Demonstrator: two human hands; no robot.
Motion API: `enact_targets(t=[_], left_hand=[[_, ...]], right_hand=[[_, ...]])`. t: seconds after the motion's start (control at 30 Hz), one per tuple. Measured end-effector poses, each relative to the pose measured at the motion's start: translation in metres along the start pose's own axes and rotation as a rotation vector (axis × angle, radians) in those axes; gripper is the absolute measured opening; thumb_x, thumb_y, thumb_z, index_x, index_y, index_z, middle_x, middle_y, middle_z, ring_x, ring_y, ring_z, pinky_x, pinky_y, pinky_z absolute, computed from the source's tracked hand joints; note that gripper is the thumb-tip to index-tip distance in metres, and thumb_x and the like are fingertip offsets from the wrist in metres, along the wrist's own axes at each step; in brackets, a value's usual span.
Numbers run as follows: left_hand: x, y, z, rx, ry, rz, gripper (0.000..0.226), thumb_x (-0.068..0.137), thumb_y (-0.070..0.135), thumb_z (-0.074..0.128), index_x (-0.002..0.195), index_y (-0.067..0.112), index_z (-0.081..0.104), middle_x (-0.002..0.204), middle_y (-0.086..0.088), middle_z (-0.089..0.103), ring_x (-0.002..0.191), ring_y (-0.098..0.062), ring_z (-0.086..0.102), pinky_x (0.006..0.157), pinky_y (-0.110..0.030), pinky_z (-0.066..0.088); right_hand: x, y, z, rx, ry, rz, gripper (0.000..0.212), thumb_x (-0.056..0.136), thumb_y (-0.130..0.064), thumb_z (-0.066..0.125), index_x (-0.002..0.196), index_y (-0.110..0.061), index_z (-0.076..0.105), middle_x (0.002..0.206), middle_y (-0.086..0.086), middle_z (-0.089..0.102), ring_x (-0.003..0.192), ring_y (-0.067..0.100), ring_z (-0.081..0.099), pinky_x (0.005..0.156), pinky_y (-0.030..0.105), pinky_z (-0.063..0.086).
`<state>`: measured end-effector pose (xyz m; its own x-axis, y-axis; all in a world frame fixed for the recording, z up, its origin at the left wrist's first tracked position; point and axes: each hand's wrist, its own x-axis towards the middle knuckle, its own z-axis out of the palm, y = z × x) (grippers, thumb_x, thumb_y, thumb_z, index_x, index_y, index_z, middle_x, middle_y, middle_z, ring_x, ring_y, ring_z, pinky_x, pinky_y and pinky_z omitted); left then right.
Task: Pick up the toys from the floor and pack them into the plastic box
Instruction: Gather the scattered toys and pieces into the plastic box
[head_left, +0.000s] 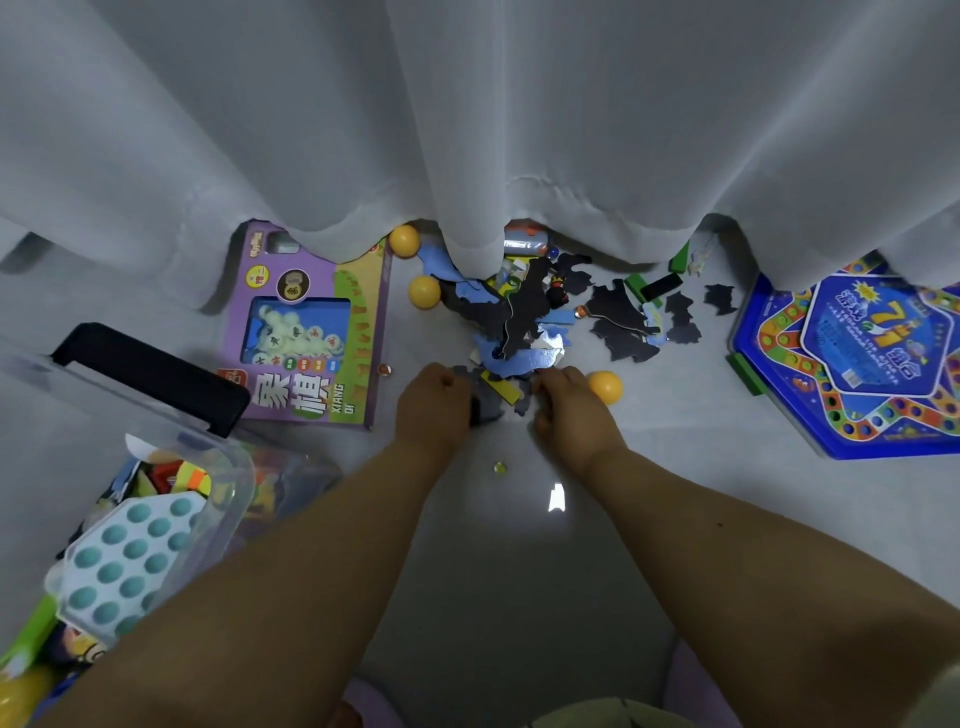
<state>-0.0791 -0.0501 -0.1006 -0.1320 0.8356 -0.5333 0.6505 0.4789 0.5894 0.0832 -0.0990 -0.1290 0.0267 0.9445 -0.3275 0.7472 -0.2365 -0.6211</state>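
Partly done: plastic box (234, 470) at far left already crammed with toys. Still on floor (519, 571): purple chess box (311, 322), yellow balls (425, 292), heap of dark flat puzzle pieces (524, 317), blue board game (852, 358). Left hand (434, 400) curled round near pieces; right hand (566, 402) curled, grip hidden.

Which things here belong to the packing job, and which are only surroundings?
Belong to the job:
plastic box
puzzle pieces, under both hands
three yellow balls, e.g.
purple chess box
blue game board
left hand
right hand

Only surroundings:
curtain
floor
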Motion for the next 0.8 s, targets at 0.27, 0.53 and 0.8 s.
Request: enact_targets(t=[0.27,0.53,0.8], left_hand=[[-0.084,-0.048,0.004,0.781,-0.146,0.361,0.062,0.091,0.059,0.039,0.139,0.021,0.026,0.116,-0.005,0.055,0.096,-0.027,0.061,0.073,-0.032,0.047],[-0.101,-0.096,0.008,0.864,-0.29,0.308,0.041,0.1,0.037,0.036,0.132,0.013,0.036,0.122,-0.013,0.047,0.102,-0.034,0.056,0.079,-0.035,0.044],[-0.101,-0.101,-0.008,0.496,-0.211,0.213,0.022,0.091,0.024,0.057,0.095,0.002,0.058,0.105,-0.019,0.054,0.095,-0.034,0.055,0.079,-0.033,0.04]], right_hand=[[-0.017,-0.007,0.0,-0.05,0.283,-0.119,0.034,0.082,-0.017,0.042,0.103,-0.003,0.064,0.094,0.019,0.061,0.067,0.036,0.06,0.053,0.035,0.05],[-0.029,0.014,-0.016,-0.112,0.376,0.251,0.031,0.094,-0.013,0.041,0.121,-0.002,0.049,0.118,0.022,0.048,0.086,0.041,0.054,0.064,0.035,0.034],[-0.035,0.013,-0.005,-0.198,0.151,0.282,0.034,0.095,-0.012,0.044,0.128,-0.007,0.041,0.122,0.022,0.041,0.096,0.042,0.052,0.076,0.041,0.043]])
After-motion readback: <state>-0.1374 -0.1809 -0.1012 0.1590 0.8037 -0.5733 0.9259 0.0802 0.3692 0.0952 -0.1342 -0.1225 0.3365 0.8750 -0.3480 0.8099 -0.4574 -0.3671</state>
